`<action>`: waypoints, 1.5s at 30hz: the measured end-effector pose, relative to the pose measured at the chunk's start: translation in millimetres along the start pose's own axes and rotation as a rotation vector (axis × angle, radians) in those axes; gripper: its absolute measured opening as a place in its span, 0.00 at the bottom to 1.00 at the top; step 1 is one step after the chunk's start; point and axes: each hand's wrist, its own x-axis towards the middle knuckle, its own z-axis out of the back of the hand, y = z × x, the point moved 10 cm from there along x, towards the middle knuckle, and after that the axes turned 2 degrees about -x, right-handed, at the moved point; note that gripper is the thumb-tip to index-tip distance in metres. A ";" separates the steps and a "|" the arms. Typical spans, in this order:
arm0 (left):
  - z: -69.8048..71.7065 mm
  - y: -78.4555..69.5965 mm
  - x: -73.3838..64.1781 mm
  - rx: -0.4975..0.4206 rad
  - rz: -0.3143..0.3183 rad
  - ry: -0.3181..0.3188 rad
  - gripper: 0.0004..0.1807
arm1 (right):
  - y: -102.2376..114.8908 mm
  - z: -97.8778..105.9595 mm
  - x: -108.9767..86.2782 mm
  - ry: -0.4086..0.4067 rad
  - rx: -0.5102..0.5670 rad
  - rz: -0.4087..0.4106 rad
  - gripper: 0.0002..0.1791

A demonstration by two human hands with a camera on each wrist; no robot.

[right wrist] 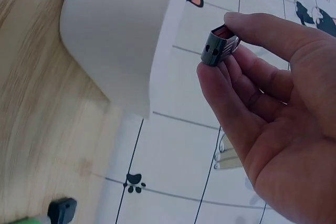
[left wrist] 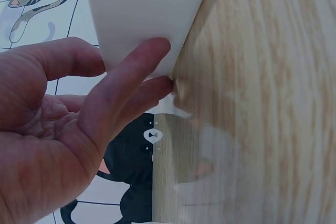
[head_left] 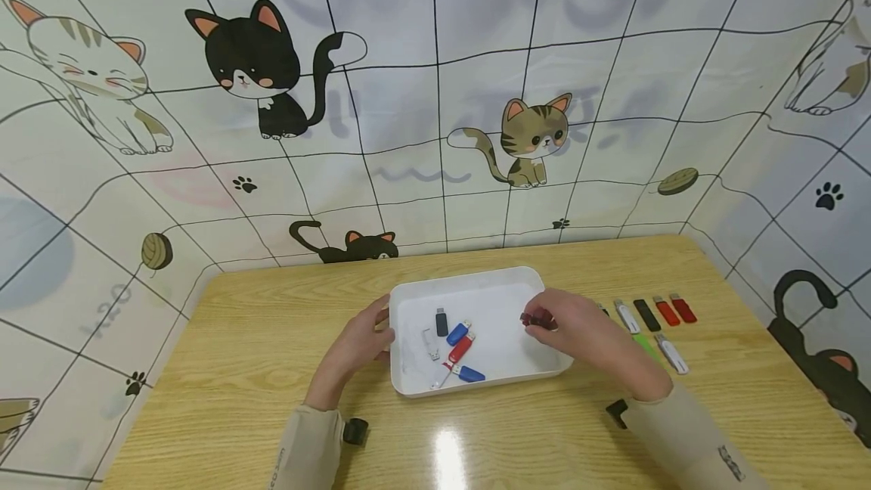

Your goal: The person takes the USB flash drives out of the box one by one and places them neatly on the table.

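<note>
My right hand [head_left: 571, 324] pinches a dark red USB stick [head_left: 538, 320] between thumb and fingertips, over the right end of a white tray [head_left: 503, 278]. In the right wrist view its metal plug [right wrist: 212, 48] sticks out from the fingertips. My left hand [head_left: 357, 335] holds the tray's left side; in the left wrist view one finger [left wrist: 149, 56] lies against the outer wall and another digit meets the rim. Inside the tray lie a black USB stick [head_left: 441, 322], a blue one [head_left: 459, 333], a red one [head_left: 461, 348], a second blue one [head_left: 471, 374] and a clear one [head_left: 431, 344].
Right of the tray, partly behind my right forearm, more USB sticks lie on the wooden table [head_left: 272, 369]: a black one [head_left: 647, 315], red ones [head_left: 667, 311], silver-white ones [head_left: 671, 354] and a green one [head_left: 645, 346]. A cat-print sheet [head_left: 408, 112] hangs behind the table.
</note>
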 end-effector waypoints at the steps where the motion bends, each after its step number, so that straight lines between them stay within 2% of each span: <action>1: 0.1 -0.1 0.0 0.003 0.002 -0.002 0.38 | -2.8 3.1 -2.1 -0.012 0.010 -0.003 0.06; 11: 0.9 0.1 -1.1 0.025 0.019 -0.011 0.38 | -31.6 27.0 -25.8 -0.077 0.066 -0.091 0.07; 17: 1.5 1.9 -1.5 0.034 0.031 -0.017 0.38 | -45.9 43.4 -37.7 -0.114 0.037 -0.097 0.06; 28: 1.1 2.1 0.8 0.041 0.022 -0.016 0.38 | -86.1 69.8 -61.3 -0.156 -0.005 -0.209 0.10; 32: 2.0 2.2 0.4 0.044 0.028 -0.023 0.38 | -109.9 76.1 -67.9 -0.147 -0.018 -0.259 0.13; 37: 2.4 2.1 -0.1 0.051 0.027 -0.024 0.38 | -138.5 75.5 -76.0 -0.093 -0.018 -0.330 0.18; 45: 2.1 2.2 -0.2 0.049 0.014 -0.023 0.38 | -164.9 74.2 -85.1 -0.048 -0.019 -0.421 0.23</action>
